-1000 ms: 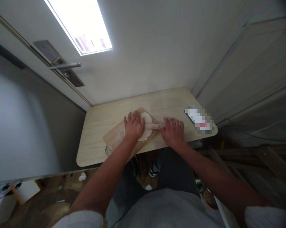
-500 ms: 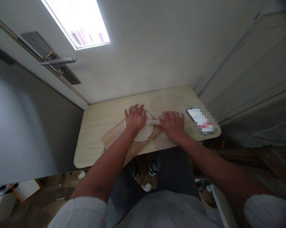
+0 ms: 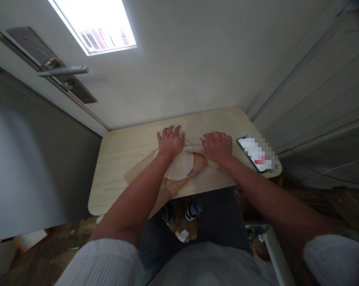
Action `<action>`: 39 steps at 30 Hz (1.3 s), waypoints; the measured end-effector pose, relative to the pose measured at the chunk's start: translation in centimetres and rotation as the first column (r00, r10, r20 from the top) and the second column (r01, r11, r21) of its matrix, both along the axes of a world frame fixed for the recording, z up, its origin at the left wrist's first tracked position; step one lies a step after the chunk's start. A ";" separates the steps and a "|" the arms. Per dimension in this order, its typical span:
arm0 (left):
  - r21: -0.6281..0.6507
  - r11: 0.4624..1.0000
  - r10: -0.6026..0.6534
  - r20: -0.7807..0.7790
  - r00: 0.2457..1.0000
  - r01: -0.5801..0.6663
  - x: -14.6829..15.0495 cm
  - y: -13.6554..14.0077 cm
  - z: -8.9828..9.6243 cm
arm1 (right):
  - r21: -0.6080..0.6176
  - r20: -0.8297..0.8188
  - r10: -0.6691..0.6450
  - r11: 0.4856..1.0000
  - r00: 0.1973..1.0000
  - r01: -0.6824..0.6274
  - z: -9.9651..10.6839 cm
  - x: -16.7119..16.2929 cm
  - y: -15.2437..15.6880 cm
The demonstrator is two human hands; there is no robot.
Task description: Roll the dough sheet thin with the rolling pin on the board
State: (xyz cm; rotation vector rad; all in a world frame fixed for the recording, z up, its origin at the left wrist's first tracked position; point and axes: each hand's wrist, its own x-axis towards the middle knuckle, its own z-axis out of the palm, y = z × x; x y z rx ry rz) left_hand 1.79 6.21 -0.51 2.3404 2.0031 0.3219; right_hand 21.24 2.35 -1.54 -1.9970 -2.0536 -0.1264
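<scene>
A flat round of pale dough [image 3: 181,167] lies on a thin brown wooden board [image 3: 164,191], which sits at an angle on the small table. Across the far part of the dough runs a pale rolling pin [image 3: 194,148]. My left hand [image 3: 171,141] bears down on its left end, fingers bent forward over it and slightly apart. Around the right end, my right hand [image 3: 217,146] is closed, just off the board's right side. Both hands and the left forearm hide parts of the pin, dough and board.
The light wooden table [image 3: 113,171] stands against a white door [image 3: 179,83] with a metal handle [image 3: 63,71]. A phone [image 3: 252,153], partly pixelated, lies near the table's right end. Below right is an open white container [image 3: 271,250] with things inside.
My hands and the rolling pin have moved away from me, toward the dough's far edge, so more of the dough shows in front. The view has shifted slightly.
</scene>
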 end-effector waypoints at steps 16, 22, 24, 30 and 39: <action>0.076 0.997 0.011 0.052 0.999 -0.015 0.4 1.6 0.5 | 0.043 -0.063 0.112 0.993 0.992 -0.109 -0.9 0.7 1.8; 0.167 0.984 0.031 0.169 0.985 -0.060 -1.4 -2.0 1.2 | -0.002 -0.077 0.390 0.920 0.917 -0.392 -0.9 1.7 -2.5; 0.223 0.971 0.040 0.218 0.975 -0.089 -1.9 -4.7 1.3 | -0.002 -0.122 0.396 0.917 0.910 -0.399 -1.4 2.0 -3.5; 0.103 0.990 -0.107 0.096 0.990 0.097 -1.5 -12.3 0.7 | 0.082 -0.216 0.140 0.989 0.966 -0.125 -3.2 1.8 -6.2; -0.011 0.965 -0.259 -0.140 0.956 0.260 -1.2 -12.2 2.8 | 0.192 -0.166 0.044 0.981 0.985 -0.011 -3.9 0.6 -8.4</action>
